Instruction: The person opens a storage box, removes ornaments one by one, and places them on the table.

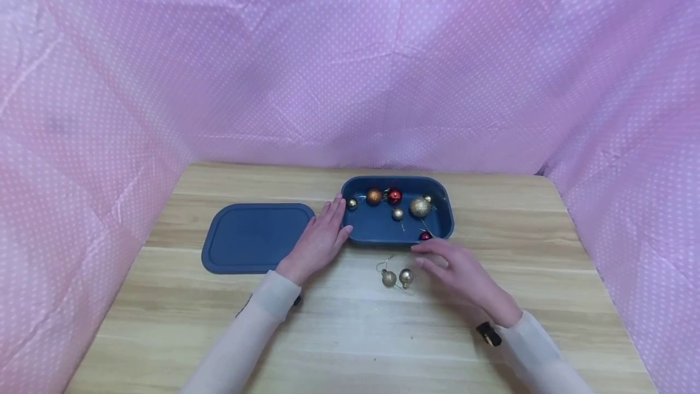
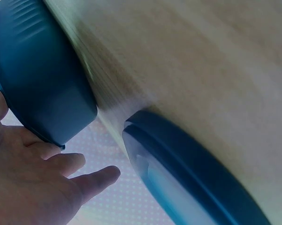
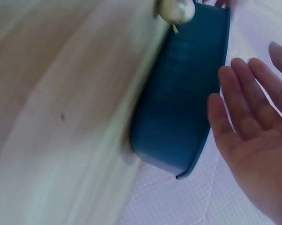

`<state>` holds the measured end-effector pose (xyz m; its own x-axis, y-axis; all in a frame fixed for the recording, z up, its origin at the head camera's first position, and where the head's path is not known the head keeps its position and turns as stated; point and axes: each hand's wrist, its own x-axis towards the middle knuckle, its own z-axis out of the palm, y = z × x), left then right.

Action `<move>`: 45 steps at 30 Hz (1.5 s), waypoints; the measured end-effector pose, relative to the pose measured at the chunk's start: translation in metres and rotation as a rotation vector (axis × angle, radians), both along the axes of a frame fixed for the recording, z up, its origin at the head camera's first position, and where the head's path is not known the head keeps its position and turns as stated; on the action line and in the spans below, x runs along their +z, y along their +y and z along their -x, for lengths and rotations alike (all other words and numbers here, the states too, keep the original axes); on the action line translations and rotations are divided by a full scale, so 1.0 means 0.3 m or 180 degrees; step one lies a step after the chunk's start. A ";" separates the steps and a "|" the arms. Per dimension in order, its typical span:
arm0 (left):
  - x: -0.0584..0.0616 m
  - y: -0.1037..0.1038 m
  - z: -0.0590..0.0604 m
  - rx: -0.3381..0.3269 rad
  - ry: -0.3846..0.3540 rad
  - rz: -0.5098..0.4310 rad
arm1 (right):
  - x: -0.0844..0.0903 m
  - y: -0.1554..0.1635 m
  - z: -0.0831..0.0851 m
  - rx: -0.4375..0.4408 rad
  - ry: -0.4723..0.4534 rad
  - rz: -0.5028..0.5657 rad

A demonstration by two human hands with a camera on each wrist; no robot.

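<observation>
A dark blue open box (image 1: 374, 230) holds several Christmas baubles, among them an orange one (image 1: 374, 196), a red one (image 1: 394, 196), a large gold glitter one (image 1: 420, 207) and a dark red one (image 1: 425, 236) in the front right corner. My left hand (image 1: 319, 239) rests against the box's left end, fingers extended along the rim. Just outside the front right rim, my right hand (image 1: 465, 272) hovers with relaxed fingers and an empty palm, as the right wrist view shows. Two baubles with loose strings, one glittery gold (image 1: 389, 278) and one shiny champagne (image 1: 406, 277), lie on the table before the box.
The matching blue lid (image 1: 257, 239) lies flat on the wooden table (image 1: 350, 339), left of the box and partly beneath my left hand in the head view. Pink dotted cloth (image 1: 350, 78) hangs behind the table and along both sides.
</observation>
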<state>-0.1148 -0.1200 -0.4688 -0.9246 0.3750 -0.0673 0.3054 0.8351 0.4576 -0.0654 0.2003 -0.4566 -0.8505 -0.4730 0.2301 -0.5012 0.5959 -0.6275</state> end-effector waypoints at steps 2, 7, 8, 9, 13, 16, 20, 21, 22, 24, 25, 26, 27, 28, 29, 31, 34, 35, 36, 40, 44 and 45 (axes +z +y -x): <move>-0.005 -0.002 -0.003 -0.0007 0.0010 -0.0010 | 0.006 0.002 0.005 -0.0089 0.0143 0.0075; -0.014 -0.007 -0.008 -0.0012 0.0029 0.0015 | 0.010 0.002 0.029 -0.0325 0.0362 0.0260; -0.015 -0.008 -0.008 -0.0010 0.0033 0.0014 | 0.011 0.002 0.036 -0.0357 0.0392 0.0291; -0.015 -0.009 -0.009 -0.0008 0.0028 0.0023 | 0.011 0.001 0.043 -0.0382 0.0420 0.0306; -0.014 -0.011 -0.008 -0.0018 0.0030 0.0039 | 0.013 0.004 0.075 -0.0425 0.0510 0.0333; -0.012 -0.010 -0.008 -0.0022 0.0034 0.0027 | 0.013 0.011 0.105 -0.0426 0.0586 0.0313; -0.009 -0.011 -0.007 -0.0023 0.0044 0.0010 | 0.009 0.026 0.153 -0.0413 0.0739 0.0285; -0.009 -0.011 -0.007 -0.0020 0.0045 0.0005 | 0.007 0.030 0.166 -0.0406 0.0775 0.0289; -0.009 -0.012 -0.007 -0.0022 0.0047 0.0008 | 0.006 0.034 0.178 -0.0404 0.0814 0.0280; -0.009 -0.012 -0.006 -0.0025 0.0064 0.0011 | 0.004 0.040 0.200 -0.0406 0.0867 0.0253; -0.009 -0.012 -0.005 -0.0024 0.0073 0.0004 | 0.004 0.042 0.209 -0.0406 0.0878 0.0233; -0.009 -0.011 -0.004 -0.0025 0.0084 0.0001 | 0.003 0.044 0.219 -0.0398 0.0901 0.0210; -0.009 -0.010 -0.003 -0.0025 0.0092 0.0003 | 0.002 0.046 0.228 -0.0388 0.0905 0.0189; -0.010 -0.009 -0.003 -0.0027 0.0102 0.0001 | 0.001 0.048 0.235 -0.0383 0.0914 0.0144; -0.010 -0.009 -0.002 -0.0027 0.0108 -0.0003 | 0.001 0.049 0.243 -0.0366 0.0921 0.0103; -0.009 -0.007 -0.001 -0.0025 0.0106 -0.0007 | -0.001 0.052 0.258 -0.0325 0.0951 0.0010; -0.007 -0.006 -0.001 -0.0024 0.0092 -0.0007 | -0.006 0.057 0.281 -0.0252 0.1020 -0.0150; -0.006 -0.006 -0.002 -0.0025 0.0086 -0.0011 | -0.007 0.059 0.288 -0.0228 0.1035 -0.0194; -0.006 -0.006 -0.002 -0.0028 0.0083 -0.0009 | -0.009 0.062 0.295 -0.0203 0.1049 -0.0238; -0.004 -0.005 -0.001 -0.0051 0.0077 0.0008 | -0.009 0.070 0.316 -0.0086 0.1017 -0.0395; -0.004 -0.003 0.000 -0.0061 0.0072 0.0035 | -0.006 0.077 0.336 0.0004 0.0901 -0.0584; -0.003 -0.003 0.000 -0.0059 0.0068 0.0036 | -0.005 0.079 0.341 0.0024 0.0881 -0.0644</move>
